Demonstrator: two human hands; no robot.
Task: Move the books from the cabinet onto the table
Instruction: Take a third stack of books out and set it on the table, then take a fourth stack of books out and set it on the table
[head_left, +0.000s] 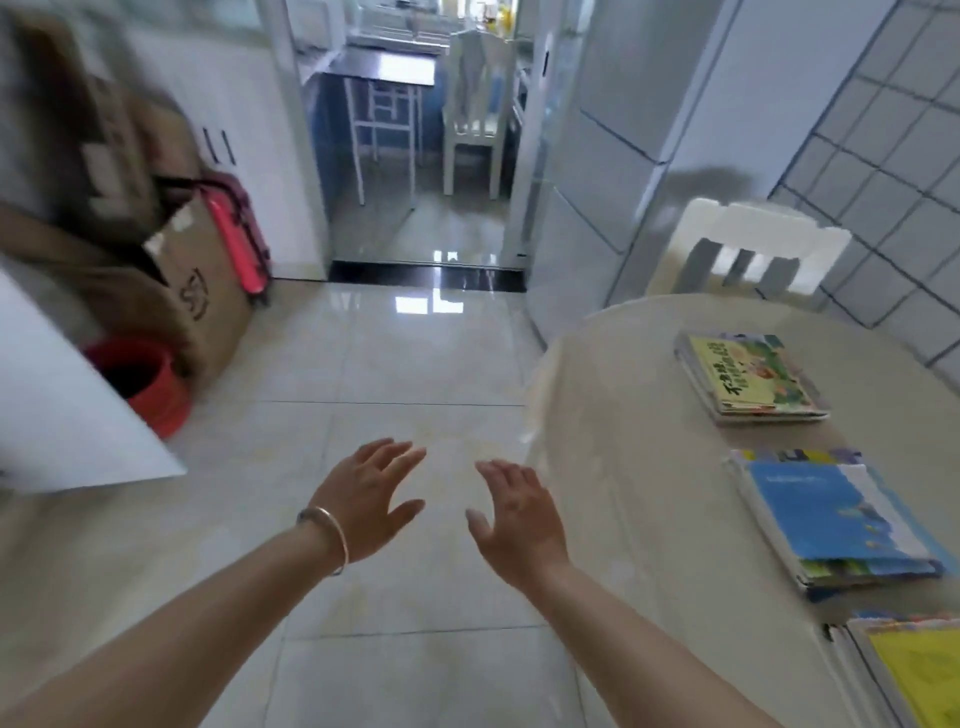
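A: Why are both hands out over the floor, holding nothing?

B: The left hand (371, 493) and right hand (517, 514) hang spread and empty, likely between trips. Three stacks of colourful paperback books (753, 376) already lie well apart on the round beige worktop (623, 415).

A: Anything in the way?

B: Brown cardboard boxes (202, 306), a red bucket (150, 384) and a white panel (62, 415) crowd the left; the cabinet's shelves aren't visible.

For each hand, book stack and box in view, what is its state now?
Left hand with silver bracelet: open, holds nothing.
Right hand: open, holds nothing.
Green-covered book stack: flat on round beige table.
Blue-covered book stack: flat on table.
Brown cardboard box: open-topped, on floor.
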